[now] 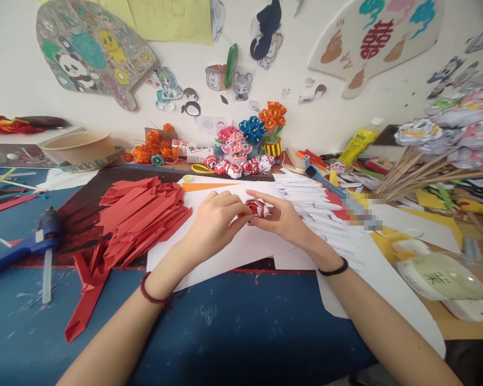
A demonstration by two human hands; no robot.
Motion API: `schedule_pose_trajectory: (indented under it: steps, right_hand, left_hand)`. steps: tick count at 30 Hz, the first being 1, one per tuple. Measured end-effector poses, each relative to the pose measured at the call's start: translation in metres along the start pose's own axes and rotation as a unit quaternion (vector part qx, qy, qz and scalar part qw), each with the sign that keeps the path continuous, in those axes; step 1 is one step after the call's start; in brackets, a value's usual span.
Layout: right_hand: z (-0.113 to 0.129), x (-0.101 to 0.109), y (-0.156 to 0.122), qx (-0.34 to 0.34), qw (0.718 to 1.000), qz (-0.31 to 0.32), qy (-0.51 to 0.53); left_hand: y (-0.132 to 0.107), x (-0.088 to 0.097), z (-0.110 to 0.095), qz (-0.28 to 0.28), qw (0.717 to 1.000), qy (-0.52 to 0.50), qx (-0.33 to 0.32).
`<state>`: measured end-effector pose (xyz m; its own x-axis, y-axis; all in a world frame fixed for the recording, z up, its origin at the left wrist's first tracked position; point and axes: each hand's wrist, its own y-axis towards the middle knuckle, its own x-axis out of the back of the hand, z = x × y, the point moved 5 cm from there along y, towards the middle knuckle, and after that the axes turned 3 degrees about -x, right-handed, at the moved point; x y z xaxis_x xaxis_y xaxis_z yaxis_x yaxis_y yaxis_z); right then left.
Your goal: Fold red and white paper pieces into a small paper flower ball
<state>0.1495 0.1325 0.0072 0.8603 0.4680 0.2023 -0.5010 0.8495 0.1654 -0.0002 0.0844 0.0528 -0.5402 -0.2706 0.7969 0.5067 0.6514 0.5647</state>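
Note:
A small red-and-white folded paper ball (pixel 259 207) is held up between both hands, over white paper sheets (pixel 233 252). My right hand (pixel 284 217) curls around its right side, thumb below and fingers above. From the left, my left hand (pixel 217 220) pinches at its edge with the fingertips together; part of the ball is hidden there. Left of my hands lies a heap of folded red paper strips (pixel 145 220). White folded paper strips (pixel 309 198) are spread out to the right. Several similar paper balls (pixel 235 169) sit in a row behind.
A blue glue gun (pixel 32 244) lies on the left by a round tub (pixel 80 150). Potted craft flowers (pixel 271 128) stand along the wall. On the right are a yellow bottle (pixel 358 142), paper flowers on sticks (pixel 402 166), a watch (pixel 326 182) and a clear plastic package (pixel 443 276).

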Motion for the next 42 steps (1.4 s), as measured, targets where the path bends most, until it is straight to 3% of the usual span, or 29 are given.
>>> schedule_pose_trajectory:
  steps: [10, 17, 31, 37, 42]
  right_hand:
    - [-0.002, -0.001, 0.001, 0.001, 1.000, -0.005, 0.003]
    - [0.002, 0.000, -0.001, -0.021, 0.999, 0.002, 0.035]
    - [0.002, -0.002, -0.001, -0.006, 1.000, 0.009, 0.022]
    - [-0.001, -0.001, -0.001, -0.028, 0.998, 0.011, 0.055]
    - [0.003, -0.001, -0.001, -0.009, 0.999, 0.003, 0.043]
  left_hand:
    - [0.000, 0.003, -0.005, -0.015, 0.998, 0.063, -0.019]
    - [0.000, 0.002, 0.004, -0.029, 0.997, -0.053, 0.045]
    - [0.001, 0.004, -0.002, -0.031, 0.995, -0.084, 0.040]
    - [0.001, 0.003, 0.005, -0.030, 0.987, -0.132, 0.088]
    - [0.002, 0.002, 0.003, -0.044, 0.987, -0.122, 0.092]
